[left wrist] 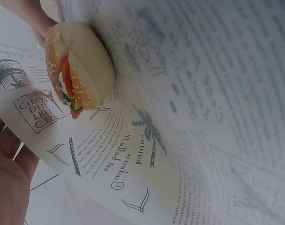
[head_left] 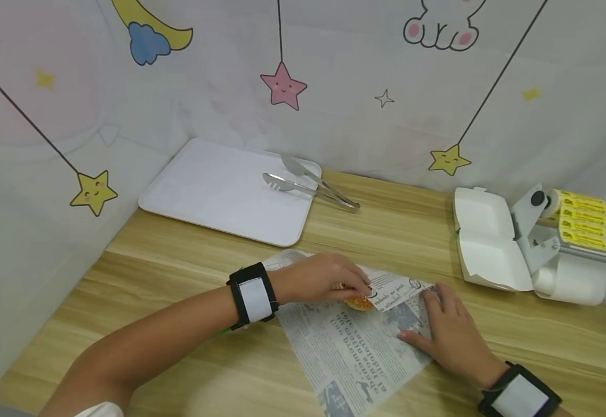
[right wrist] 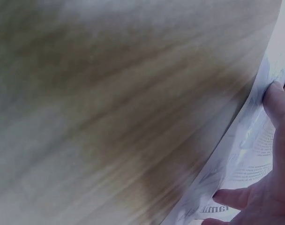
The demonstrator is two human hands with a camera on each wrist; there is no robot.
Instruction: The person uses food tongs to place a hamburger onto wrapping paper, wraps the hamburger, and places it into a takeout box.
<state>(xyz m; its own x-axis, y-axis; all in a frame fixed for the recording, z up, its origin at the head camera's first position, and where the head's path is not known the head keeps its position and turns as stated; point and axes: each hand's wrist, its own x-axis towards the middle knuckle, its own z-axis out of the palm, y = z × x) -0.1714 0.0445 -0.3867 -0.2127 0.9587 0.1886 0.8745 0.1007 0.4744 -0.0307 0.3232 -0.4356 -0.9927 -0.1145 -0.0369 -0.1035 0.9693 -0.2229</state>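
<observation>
A sheet of newsprint-patterned wrapping paper [head_left: 352, 347] lies on the table, its far side folded over a sesame-bun burger [head_left: 359, 302]. In the left wrist view the burger [left wrist: 84, 65] shows red, green and pale filling and sits on the paper. My left hand [head_left: 329, 278] reaches across the folded flap and pinches its edge over the burger. At the paper's right corner, my right hand [head_left: 454, 333] touches the sheet with thumb and fingers spread apart. The flap and left hand hide most of the burger in the head view.
A white tray [head_left: 219, 191] stands at the back left, with metal tongs [head_left: 329, 194] resting across its right edge. An open white takeaway box [head_left: 490, 255] sits at the right, beside a dispenser holding a yellow label roll [head_left: 584, 220]. A patterned cloth backdrop borders the table.
</observation>
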